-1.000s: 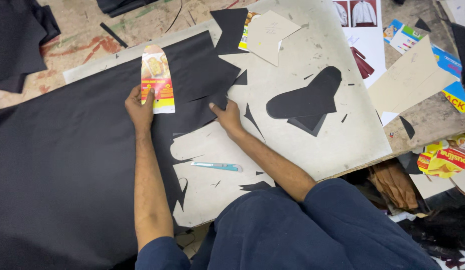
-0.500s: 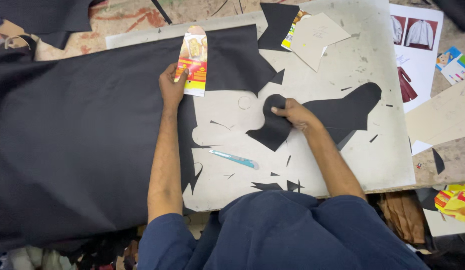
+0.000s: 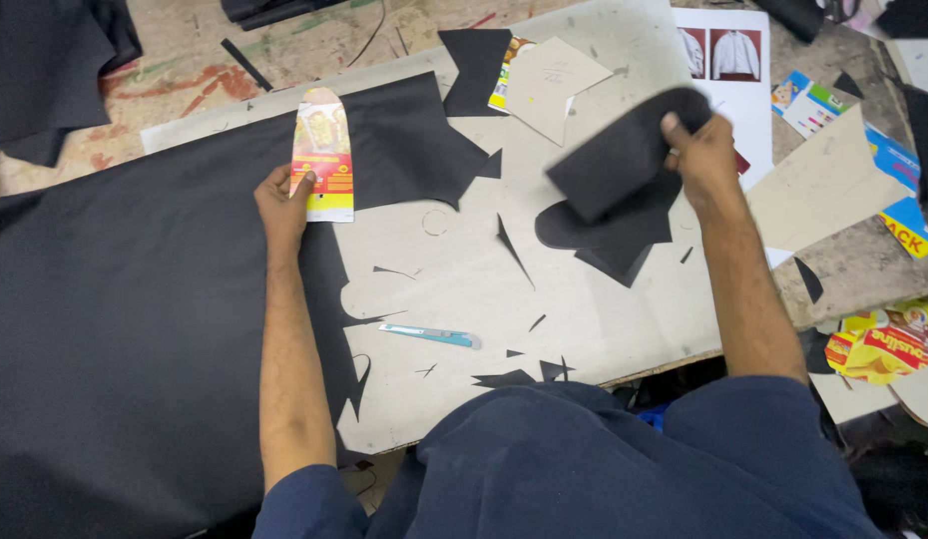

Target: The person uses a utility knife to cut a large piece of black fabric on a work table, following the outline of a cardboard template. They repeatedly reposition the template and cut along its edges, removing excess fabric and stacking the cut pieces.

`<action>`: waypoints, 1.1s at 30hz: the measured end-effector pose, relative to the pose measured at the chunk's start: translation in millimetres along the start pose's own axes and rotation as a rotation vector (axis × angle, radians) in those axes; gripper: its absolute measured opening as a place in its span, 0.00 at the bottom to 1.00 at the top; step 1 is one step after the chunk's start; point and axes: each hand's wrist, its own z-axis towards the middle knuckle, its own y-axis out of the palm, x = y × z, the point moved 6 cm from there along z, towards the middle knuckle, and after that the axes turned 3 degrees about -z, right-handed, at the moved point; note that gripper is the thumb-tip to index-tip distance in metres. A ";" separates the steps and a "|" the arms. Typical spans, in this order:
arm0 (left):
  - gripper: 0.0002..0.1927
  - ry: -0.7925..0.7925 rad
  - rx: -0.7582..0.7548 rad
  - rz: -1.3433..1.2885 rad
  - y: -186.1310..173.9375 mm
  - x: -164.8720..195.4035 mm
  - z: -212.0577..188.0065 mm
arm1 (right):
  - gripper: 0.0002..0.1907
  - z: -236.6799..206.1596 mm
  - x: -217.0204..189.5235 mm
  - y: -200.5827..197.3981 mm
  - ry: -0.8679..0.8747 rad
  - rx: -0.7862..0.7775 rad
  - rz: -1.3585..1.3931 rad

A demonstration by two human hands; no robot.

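My left hand (image 3: 282, 205) pinches the edge of a rounded red, yellow and white card template (image 3: 322, 156) that lies on a large sheet of black fabric (image 3: 125, 319). My right hand (image 3: 701, 150) holds a cut black fabric piece (image 3: 624, 150) lifted above the grey cutting board (image 3: 454, 269). Under it lies another cut black piece (image 3: 609, 235). A light-blue cutting knife (image 3: 431, 336) rests on the board between my arms.
Black offcuts (image 3: 529, 377) are scattered over the board. A beige card pattern (image 3: 554, 85) and a black scrap (image 3: 474, 65) lie at the far edge. Printed sheets, coloured cards (image 3: 908, 235) and packaging (image 3: 878, 344) crowd the right side.
My right hand has picked the cut black piece off the board and carried it up and to the right. My left hand still holds the card template on the fabric.
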 end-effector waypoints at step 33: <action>0.15 -0.053 -0.013 -0.011 18.3 8.5 -10.8 | 0.43 -26.4 57.6 -54.1 0.104 0.110 -1.089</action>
